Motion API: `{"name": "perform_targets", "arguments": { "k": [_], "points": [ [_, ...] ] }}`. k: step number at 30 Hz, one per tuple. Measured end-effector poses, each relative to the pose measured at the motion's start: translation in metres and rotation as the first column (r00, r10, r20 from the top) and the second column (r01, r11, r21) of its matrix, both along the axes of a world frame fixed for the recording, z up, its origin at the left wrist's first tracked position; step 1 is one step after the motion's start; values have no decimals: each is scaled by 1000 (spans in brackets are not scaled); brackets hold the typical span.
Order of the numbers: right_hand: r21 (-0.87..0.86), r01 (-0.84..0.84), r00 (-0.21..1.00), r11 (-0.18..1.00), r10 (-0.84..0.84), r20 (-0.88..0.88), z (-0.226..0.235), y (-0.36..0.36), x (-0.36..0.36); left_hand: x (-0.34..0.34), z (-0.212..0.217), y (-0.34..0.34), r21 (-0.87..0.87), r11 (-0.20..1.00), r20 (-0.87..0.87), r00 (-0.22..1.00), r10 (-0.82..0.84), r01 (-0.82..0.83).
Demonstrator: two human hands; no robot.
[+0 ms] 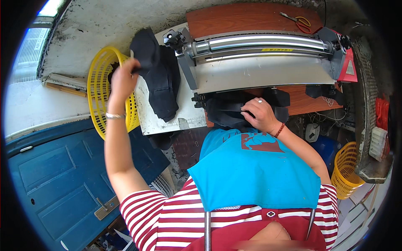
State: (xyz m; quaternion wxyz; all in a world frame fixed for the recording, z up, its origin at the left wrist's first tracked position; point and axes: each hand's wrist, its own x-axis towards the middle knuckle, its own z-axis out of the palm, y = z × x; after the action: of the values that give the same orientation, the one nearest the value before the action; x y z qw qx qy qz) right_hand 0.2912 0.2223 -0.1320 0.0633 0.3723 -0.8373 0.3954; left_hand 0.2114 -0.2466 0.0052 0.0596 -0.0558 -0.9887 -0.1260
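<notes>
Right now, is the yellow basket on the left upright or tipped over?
Tipped. The yellow basket lies on its side, its open mouth facing the white board, where the left hand grips a black fabric piece.

My left hand (122, 79) is hemmed in between the yellow basket (99, 90) on its left and the pile of black cloth (161, 79) on the white board (148, 119) to its right. My right hand (258, 113) sits close under the roller machine (261, 58), black pieces (226, 111) crowding it; the wooden table (245, 16) behind the machine lies open apart from scissors (298, 21).
</notes>
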Motion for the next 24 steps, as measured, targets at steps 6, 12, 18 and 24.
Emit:
{"name": "perform_targets", "arguments": {
  "k": [6, 12, 18, 24],
  "points": [
    [-132, 68, 985, 989, -45, 167, 32, 20, 8, 106, -83, -1, -286, 958, 590, 782, 203, -33],
    [-381, 393, 751, 837, -53, 658, 55, 44, -6, 62, 7, 96, 497, 867, 655, 642, -399, 33],
    [-232, 491, 586, 840, -121, 801, 56, 60, -46, -18, 19, 216, 803, 560, 105, 875, -472, 206],
    [-252, 477, 611, 842, -112, 784, 48, 36, -87, -135, -53, 284, 118, 973, 241, 945, -222, 199]
  ]
}}
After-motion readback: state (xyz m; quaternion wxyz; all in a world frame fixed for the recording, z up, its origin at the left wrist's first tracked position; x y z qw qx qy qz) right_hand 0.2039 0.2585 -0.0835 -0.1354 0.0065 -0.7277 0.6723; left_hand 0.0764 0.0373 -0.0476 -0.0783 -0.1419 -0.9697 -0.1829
